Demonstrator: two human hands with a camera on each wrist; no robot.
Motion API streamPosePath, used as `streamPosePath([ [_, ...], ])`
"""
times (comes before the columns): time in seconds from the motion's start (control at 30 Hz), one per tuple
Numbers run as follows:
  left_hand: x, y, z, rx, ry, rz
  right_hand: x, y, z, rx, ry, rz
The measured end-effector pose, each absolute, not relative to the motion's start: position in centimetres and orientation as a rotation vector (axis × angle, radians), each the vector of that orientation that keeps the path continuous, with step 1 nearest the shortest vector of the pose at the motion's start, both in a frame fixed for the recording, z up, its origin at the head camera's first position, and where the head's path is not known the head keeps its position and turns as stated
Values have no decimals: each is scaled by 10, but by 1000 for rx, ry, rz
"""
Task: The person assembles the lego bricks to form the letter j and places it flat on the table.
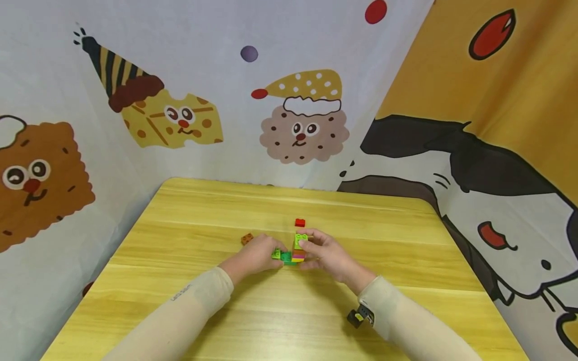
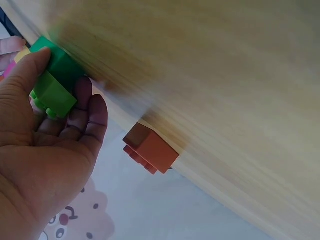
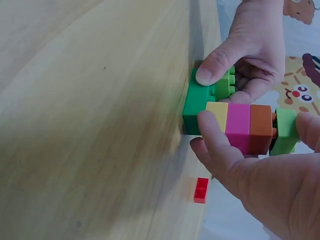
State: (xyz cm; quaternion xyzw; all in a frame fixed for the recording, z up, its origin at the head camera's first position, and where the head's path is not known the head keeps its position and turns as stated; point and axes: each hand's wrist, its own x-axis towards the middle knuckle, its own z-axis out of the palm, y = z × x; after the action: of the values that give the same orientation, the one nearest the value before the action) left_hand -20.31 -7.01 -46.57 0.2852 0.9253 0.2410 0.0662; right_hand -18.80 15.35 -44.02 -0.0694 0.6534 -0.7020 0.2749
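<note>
My left hand (image 1: pixel 256 254) holds the dark green brick (image 3: pixel 195 112) and a light green brick on it (image 2: pixel 56 95), thumb pressed on the dark green one. At the other end of the dark green brick rises a column of yellow (image 3: pixel 218 112), magenta (image 3: pixel 238 127) and orange (image 3: pixel 260 129) bricks. A second light green brick (image 3: pixel 285 131) tops the column, slightly tilted, with orange studs showing in a gap below it. My right hand (image 1: pixel 331 255) grips the column, its thumb on this upper brick and its fingers near the yellow one.
A loose brown-orange brick (image 2: pixel 155 150) lies on the wooden table (image 1: pixel 289 311), left of and beyond my left hand. Behind the column sits a small red brick (image 1: pixel 300 222). A cartoon-printed cloth (image 1: pixel 235 165) hangs past the table's far edge.
</note>
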Motion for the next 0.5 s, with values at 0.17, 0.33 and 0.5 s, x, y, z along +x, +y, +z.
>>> streamPosePath([
  [0.17, -202, -69, -460, 873, 2806, 661, -186, 152, -441, -253, 1889, -1836],
  [0.33, -199, -56, -451, 854, 2795, 791, -185, 151, -438, -288, 1965, -1763],
  [0.5, -200, -50, -453, 745, 2674, 1116, -183, 149, -435, -287, 1988, -1744],
])
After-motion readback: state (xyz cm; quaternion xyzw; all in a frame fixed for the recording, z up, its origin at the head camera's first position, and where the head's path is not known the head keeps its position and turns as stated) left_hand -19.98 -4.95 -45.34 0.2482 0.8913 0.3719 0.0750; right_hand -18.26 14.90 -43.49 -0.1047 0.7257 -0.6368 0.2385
